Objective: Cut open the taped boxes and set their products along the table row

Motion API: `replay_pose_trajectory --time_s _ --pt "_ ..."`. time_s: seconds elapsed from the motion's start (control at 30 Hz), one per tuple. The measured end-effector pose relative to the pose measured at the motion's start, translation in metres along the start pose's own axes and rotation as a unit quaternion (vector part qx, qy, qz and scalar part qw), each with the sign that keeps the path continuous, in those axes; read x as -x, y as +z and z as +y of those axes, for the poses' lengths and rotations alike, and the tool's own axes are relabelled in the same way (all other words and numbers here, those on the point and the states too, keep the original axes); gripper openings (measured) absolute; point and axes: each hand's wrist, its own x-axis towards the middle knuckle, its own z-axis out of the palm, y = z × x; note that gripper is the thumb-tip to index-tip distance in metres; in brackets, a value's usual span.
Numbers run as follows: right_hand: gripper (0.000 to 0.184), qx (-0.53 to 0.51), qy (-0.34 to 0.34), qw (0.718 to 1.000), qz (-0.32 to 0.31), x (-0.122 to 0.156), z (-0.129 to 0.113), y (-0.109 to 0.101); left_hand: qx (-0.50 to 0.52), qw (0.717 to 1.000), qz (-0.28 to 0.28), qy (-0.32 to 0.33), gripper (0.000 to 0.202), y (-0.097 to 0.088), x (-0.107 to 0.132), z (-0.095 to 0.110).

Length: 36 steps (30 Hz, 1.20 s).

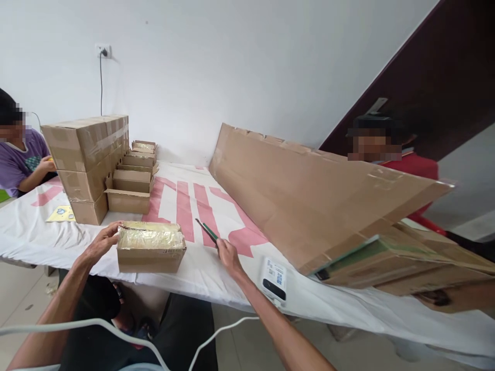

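Note:
A small cardboard box (151, 259) sits close to the table's near edge, with crinkled clear wrap over something yellowish at its top. My left hand (104, 243) grips the box at its upper left corner; some fingertips are hidden behind it. To the right of the box, my right hand (229, 255) is closed around a slim green-and-black tool (208, 231). The tool points up and left, its far end a little apart from the tablecloth or resting on it, I cannot tell which. Its exact kind is unclear.
Taped cartons (87, 152) are stacked at the left, beside several open boxes (129, 198). A large cardboard sheet (294, 190) leans on the right. A white device (275, 278) lies near my right forearm. Two people sit at the sides. White cables cross my lap.

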Motion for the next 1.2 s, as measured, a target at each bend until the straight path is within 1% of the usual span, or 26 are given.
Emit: replay_pose_trajectory --time_s 0.07,0.13,0.2,0.23,0.3,0.37,0.47,0.67,0.97,1.07,1.2 --pt "0.062 -0.045 0.003 0.999 -0.018 -0.014 -0.031 -0.003 0.004 1.000 -0.006 0.017 0.057 0.003 0.001 0.003" --pt "0.060 -0.085 -0.011 0.995 -0.047 -0.026 -0.069 -0.007 0.006 1.000 -0.006 0.028 0.061 0.005 0.002 0.002" --pt "0.054 -0.154 -0.042 0.978 -0.135 -0.035 -0.112 -0.011 0.004 0.999 -0.003 0.033 0.062 0.005 0.002 0.000" --pt "0.052 -0.162 -0.068 0.970 -0.168 -0.038 -0.132 -0.013 0.001 0.999 -0.003 0.033 0.062 0.005 0.003 -0.001" --pt "0.046 -0.154 -0.114 0.958 -0.215 -0.041 -0.166 -0.015 -0.009 0.999 -0.007 0.034 0.060 0.004 0.004 -0.002" --pt "0.042 -0.140 -0.138 0.948 -0.249 -0.044 -0.188 -0.014 -0.022 0.999 -0.007 0.040 0.056 0.004 0.005 -0.002" --pt "0.038 -0.116 -0.160 0.941 -0.274 -0.048 -0.203 -0.009 -0.040 0.998 -0.002 0.051 0.050 0.005 0.006 -0.001" --pt "0.029 -0.088 -0.192 0.933 -0.290 -0.054 -0.209 0.000 -0.066 0.996 0.009 0.053 0.044 0.007 0.006 -0.003" --pt "0.022 -0.010 -0.228 0.925 -0.303 -0.058 -0.222 0.001 -0.057 0.996 0.012 0.068 0.040 0.007 0.007 -0.005" --pt "0.020 0.016 -0.242 0.917 -0.316 -0.059 -0.232 0.002 -0.054 0.996 0.010 0.066 0.038 0.007 0.006 -0.006" --pt "0.017 0.071 -0.253 0.905 -0.334 -0.063 -0.255 0.004 -0.058 0.997 0.018 0.056 0.040 0.006 0.004 -0.009"
